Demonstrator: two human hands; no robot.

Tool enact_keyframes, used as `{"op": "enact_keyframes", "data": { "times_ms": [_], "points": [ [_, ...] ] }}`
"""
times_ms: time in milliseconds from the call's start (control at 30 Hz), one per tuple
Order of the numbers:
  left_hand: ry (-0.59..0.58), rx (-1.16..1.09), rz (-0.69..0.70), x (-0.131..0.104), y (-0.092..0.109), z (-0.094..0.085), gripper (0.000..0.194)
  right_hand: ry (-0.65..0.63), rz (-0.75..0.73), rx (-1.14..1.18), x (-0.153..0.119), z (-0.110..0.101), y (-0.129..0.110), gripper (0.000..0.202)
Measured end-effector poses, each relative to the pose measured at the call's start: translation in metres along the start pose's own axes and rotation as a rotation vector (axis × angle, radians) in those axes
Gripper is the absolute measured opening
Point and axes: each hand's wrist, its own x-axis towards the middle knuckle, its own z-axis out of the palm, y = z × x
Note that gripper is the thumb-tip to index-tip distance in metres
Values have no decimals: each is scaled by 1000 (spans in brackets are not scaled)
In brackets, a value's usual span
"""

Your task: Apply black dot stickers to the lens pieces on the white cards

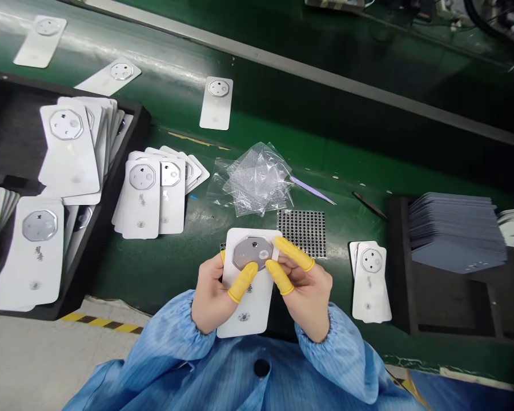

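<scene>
A white panel with a grey octagonal window [245,302] is held upright near my chest. My left hand [217,291] grips its left edge, the yellow-covered thumb lying on the front below the window. At the panel's upper right, my right hand [302,285] has its yellow-covered thumb and index finger close together by the window's edge; whether something small is between them is too small to tell. Just behind that hand lies a sheet of small black dots [305,228]. Clear plastic film pieces [259,180] are heaped beyond the panel, with purple tweezers [312,190] beside them.
A black tray [79,268] of white panels stands at the left, with a fanned stack [141,200] beside it. At right are two overlapping panels [370,285], dark tweezers [368,205] and a black tray [400,268] holding grey panels [454,228]. Three single panels lie farther back.
</scene>
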Motion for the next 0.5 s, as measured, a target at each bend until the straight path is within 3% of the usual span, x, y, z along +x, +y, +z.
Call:
{"op": "enact_keyframes", "data": {
  "times_ms": [200, 400, 500],
  "points": [
    [-39, -13, 15, 4, -6, -4, 19, 12, 19, -11, 3, 0, 1, 37],
    [-111, -129, -117, 5, 0, -5, 26, 36, 16, 13, 8, 2, -1, 32],
    [-80, -107, -65, 4, 0, -6, 24, 25, 9, 17, 6, 2, -3, 34]
  ]
}}
